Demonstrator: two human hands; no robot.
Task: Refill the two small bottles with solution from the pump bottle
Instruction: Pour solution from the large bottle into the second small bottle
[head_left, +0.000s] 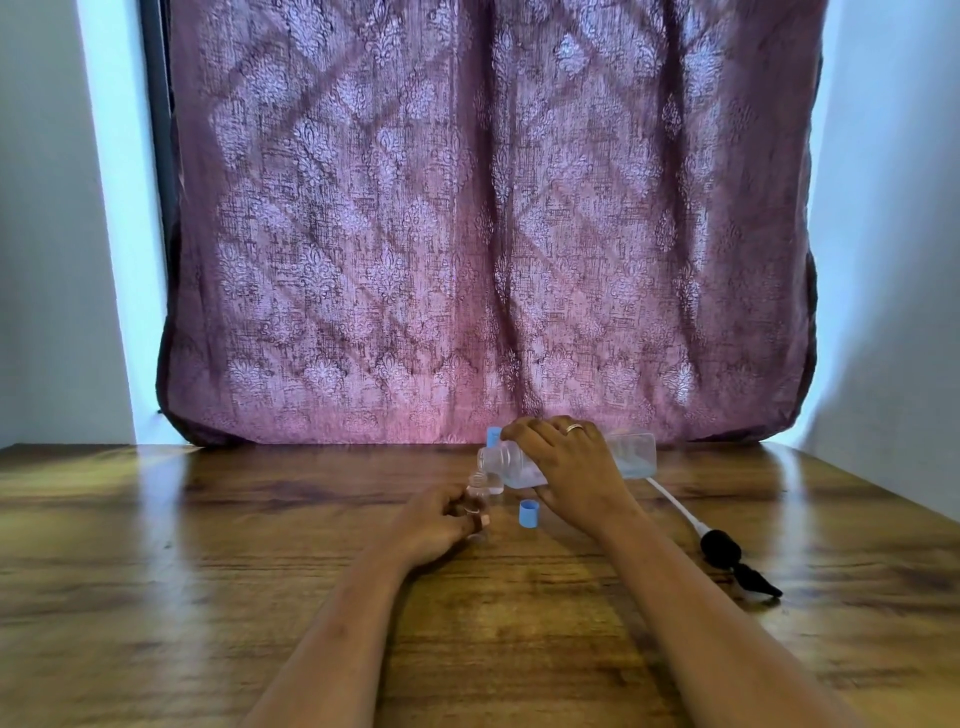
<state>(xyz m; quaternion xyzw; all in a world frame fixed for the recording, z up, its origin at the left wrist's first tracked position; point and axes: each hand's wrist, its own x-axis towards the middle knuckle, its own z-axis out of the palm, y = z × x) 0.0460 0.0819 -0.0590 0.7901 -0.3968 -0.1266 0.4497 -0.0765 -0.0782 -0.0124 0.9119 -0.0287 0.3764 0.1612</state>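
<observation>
My right hand (566, 462): fingers wrapped round tipped big bottle (631, 454), mouth toward 9 o'clock.
My left hand (436, 525): pinching small bottle (477, 491) beneath that mouth.
Blue cap (528, 514): between my hands.

We see a brown wooden table (208, 545) with strong grain filling the lower part of the frame, its far edge meeting the hem of a purple patterned curtain (467, 260). Just right of centre a loose blue cap (528, 514) stands on the wood, and just left of it a small clear bottle (477, 489) stands open, held by the left hand (434, 525). At the right a black pump top (722, 545) lies on its side, its white tube (672, 500) running up and left across the boards.
</observation>
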